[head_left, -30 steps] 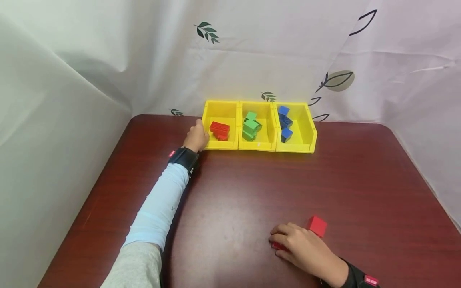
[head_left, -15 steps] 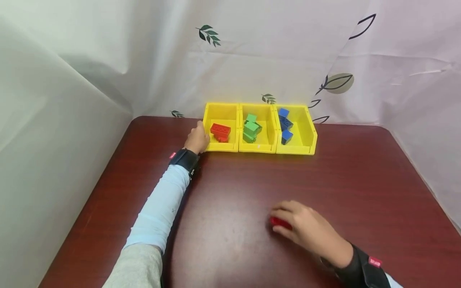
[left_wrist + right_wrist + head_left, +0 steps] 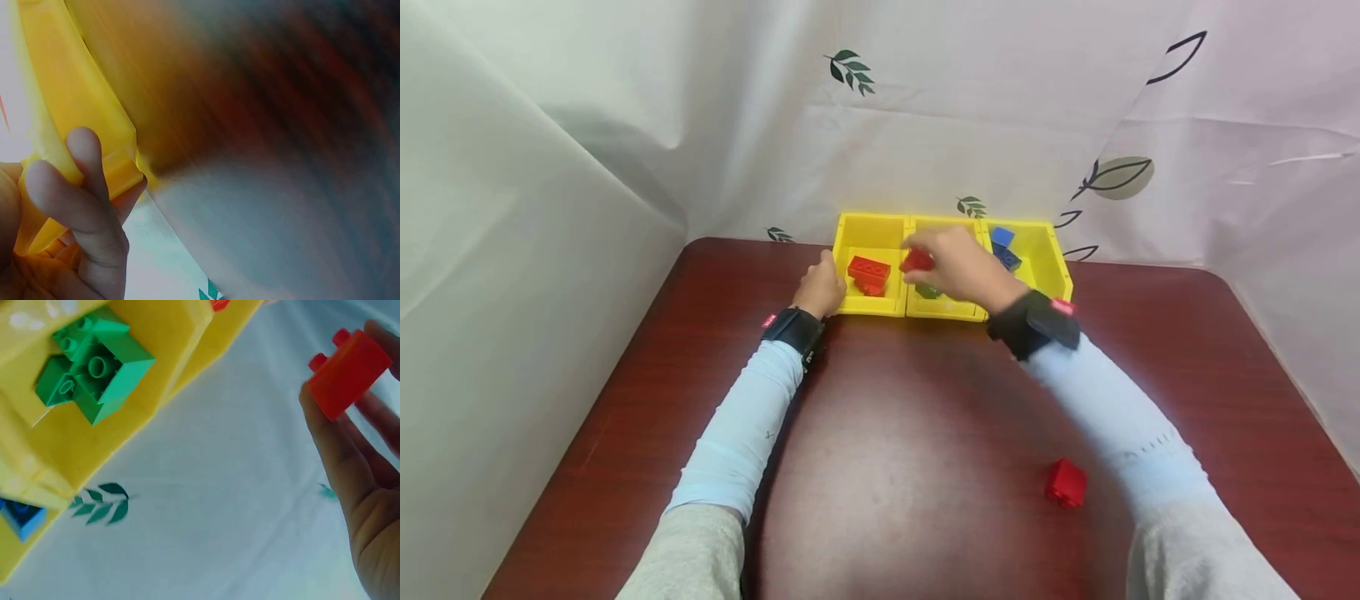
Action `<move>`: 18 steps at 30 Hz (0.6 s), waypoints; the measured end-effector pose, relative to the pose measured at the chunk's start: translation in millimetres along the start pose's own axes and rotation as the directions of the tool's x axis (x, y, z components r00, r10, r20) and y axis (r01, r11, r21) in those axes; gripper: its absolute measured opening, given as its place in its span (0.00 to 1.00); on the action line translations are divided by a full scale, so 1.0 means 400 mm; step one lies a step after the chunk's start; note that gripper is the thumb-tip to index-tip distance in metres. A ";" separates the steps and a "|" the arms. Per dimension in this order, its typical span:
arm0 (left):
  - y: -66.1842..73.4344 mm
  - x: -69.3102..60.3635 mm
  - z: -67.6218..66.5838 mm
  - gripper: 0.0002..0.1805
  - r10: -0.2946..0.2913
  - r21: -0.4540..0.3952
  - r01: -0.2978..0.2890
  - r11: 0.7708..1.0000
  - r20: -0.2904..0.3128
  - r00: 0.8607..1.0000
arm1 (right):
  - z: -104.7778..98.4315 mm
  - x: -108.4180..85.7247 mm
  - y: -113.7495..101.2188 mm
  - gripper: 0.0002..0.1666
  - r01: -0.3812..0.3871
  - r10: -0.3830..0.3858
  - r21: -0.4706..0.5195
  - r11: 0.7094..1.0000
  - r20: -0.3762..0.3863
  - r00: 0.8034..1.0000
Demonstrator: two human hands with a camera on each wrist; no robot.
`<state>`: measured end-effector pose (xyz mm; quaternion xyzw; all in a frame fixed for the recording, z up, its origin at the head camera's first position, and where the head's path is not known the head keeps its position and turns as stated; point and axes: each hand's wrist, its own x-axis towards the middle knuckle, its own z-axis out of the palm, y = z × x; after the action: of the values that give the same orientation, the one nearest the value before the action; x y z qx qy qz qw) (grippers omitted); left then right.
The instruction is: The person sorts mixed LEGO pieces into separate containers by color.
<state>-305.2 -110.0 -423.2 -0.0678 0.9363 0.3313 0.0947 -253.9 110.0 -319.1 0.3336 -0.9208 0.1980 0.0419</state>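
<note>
My right hand (image 3: pixel 958 262) pinches a red toy brick (image 3: pixel 917 260) in the air over the middle yellow bin (image 3: pixel 946 310). In the right wrist view, the studs of that brick (image 3: pixel 349 374) point toward the bins. At the far left, my left hand (image 3: pixel 820 287) grips the side wall of the left yellow bin (image 3: pixel 871 220). The left wrist view shows fingers (image 3: pixel 84 206) curled over this yellow wall (image 3: pixel 81 75). Red bricks (image 3: pixel 869 272) lie inside the left bin. Green bricks (image 3: pixel 94 365) sit in the middle bin, partly hidden in the head view by my right hand.
The right yellow bin (image 3: pixel 1041 258) holds blue bricks (image 3: pixel 1006 255). Another red brick (image 3: pixel 1066 482) stands on the dark brown table (image 3: pixel 880 450), near my right forearm. A white patterned cloth (image 3: pixel 737 125) hangs behind the bins.
My right hand has picked up a red brick from the front of the table and carried it forward and left to the bins. My left hand stays on the left bin.
</note>
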 end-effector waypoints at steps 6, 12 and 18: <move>0.005 -0.003 -0.003 0.24 0.006 0.008 -0.006 1.000 0.002 1.000 | 0.026 0.132 0.008 0.28 -0.166 0.161 0.046 0.985 0.092 0.983; 0.001 -0.006 -0.003 0.24 0.015 0.010 -0.015 1.000 -0.015 1.000 | 0.086 0.206 0.015 0.26 -0.232 0.218 0.061 0.971 0.182 0.959; 0.000 -0.008 -0.003 0.21 0.026 0.028 -0.025 0.999 -0.028 0.999 | 0.146 0.239 0.025 0.21 -0.184 0.177 0.005 0.983 0.237 0.955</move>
<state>-302.1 -110.3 -421.5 -0.0591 0.9429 0.3184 0.0783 -331.1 37.0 -356.1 0.2698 -0.9430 0.1726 -0.0904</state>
